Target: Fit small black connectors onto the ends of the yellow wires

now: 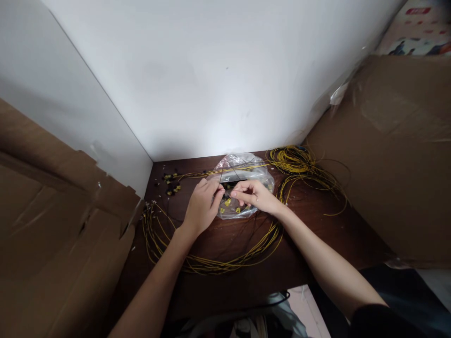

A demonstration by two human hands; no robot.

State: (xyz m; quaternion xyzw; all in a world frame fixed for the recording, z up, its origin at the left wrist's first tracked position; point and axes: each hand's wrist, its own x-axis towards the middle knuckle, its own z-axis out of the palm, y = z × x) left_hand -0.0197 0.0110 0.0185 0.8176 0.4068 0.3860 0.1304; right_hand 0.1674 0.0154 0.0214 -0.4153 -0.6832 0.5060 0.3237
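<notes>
My left hand (206,202) and my right hand (255,195) are close together over a clear plastic bag (243,213). Each has its thumb and fingertips pinched. Between them a thin dark wire (225,165) rises in a loop, one end running into each hand. Whatever sits right at the fingertips is too small to make out. Small yellow connectors (227,202) and dark pieces lie in the bag. Around the front of my hands curves a bundle of yellow and black wires (225,265), with small pale tips at its left end.
At the back right lies a coil of yellow wires (292,159); strands run left to yellow and black connectors (172,178). All rest on a dark brown tabletop (317,234). Cardboard stands at left (52,234) and a large carton (398,164) at right, before a white wall (211,84).
</notes>
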